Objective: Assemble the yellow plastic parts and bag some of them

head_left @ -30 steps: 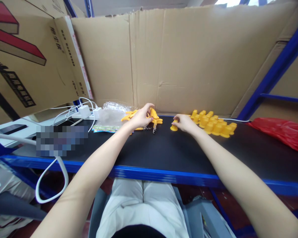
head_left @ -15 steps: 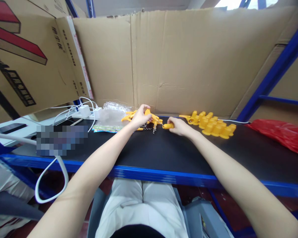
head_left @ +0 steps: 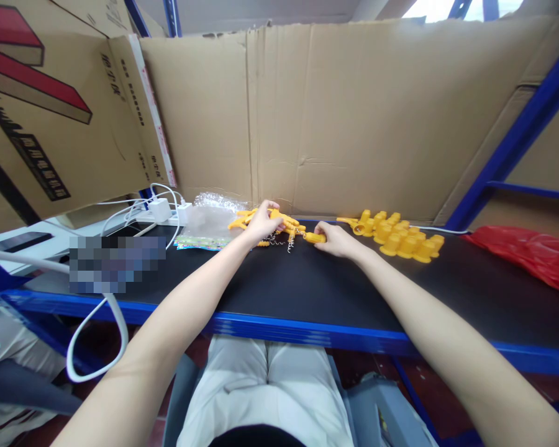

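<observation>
1. Yellow cap [head_left: 315, 237] lying on its side on the black bench [head_left: 307, 279], pinched by right hand [head_left: 335, 239] fingertips.
2. Left hand [head_left: 259, 222] curled over the yellow handle pile [head_left: 279, 222]; grip hidden, cannot tell.
3. Could snag loose springs [head_left: 279, 241] just beside, dragging pieces astray.

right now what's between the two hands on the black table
In the head view, a small yellow plastic piece held by the right hand, plus tiny metal springs beside the left hand.

A single head-worn camera looks forward and down along both outstretched forearms, over the near blue edge of the black-topped workbench [head_left: 307, 292], toward the upright brown cardboard sheet [head_left: 354, 112] along its far edge, at arm's reach.
</observation>
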`<state>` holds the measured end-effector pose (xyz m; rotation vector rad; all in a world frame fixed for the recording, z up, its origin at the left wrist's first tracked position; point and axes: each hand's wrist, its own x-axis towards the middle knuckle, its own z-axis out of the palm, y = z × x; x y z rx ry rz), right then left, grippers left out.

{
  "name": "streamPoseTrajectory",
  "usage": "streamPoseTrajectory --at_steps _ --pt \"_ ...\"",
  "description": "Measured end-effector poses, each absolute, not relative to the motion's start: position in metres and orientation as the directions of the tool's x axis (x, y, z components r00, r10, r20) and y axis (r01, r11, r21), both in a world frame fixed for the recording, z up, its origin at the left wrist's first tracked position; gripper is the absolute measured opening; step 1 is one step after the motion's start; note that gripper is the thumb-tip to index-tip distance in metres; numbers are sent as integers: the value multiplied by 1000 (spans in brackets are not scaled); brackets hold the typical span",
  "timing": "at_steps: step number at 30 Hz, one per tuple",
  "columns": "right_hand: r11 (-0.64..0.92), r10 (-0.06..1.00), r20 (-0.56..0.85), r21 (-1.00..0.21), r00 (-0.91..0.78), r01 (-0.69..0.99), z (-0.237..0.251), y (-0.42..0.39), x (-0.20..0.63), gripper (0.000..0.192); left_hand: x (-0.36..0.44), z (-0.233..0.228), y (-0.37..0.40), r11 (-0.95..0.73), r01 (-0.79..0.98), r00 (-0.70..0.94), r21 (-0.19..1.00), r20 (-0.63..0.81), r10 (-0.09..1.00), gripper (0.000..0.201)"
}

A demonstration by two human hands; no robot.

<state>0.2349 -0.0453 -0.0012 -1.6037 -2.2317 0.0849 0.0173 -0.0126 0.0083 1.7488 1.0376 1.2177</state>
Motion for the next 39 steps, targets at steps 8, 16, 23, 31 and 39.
streamPoseTrajectory --at_steps 8,16,23,31,39 --pt "508 841 368 -284 -396 814 -4 -46 234 19 8 8 -24 -640 667 463 381 461 757 26" --pt "540 822 421 -356 -385 763 -5 -42 238 19 3 6 -21 -624 748 528 224 367 765 32" --pt "451 892 308 -644 -330 618 -12 -34 243 41 1 2 -15 -618 736 504 276 386 772 31" --pt "262 946 159 -888 -282 378 -5 -40 240 22 0 -3 -10 -631 723 472 281 467 748 25" --pt "227 947 129 -916 -294 332 -3 -40 242 35 0 -6 -5 -631 725 461 276 486 742 25"
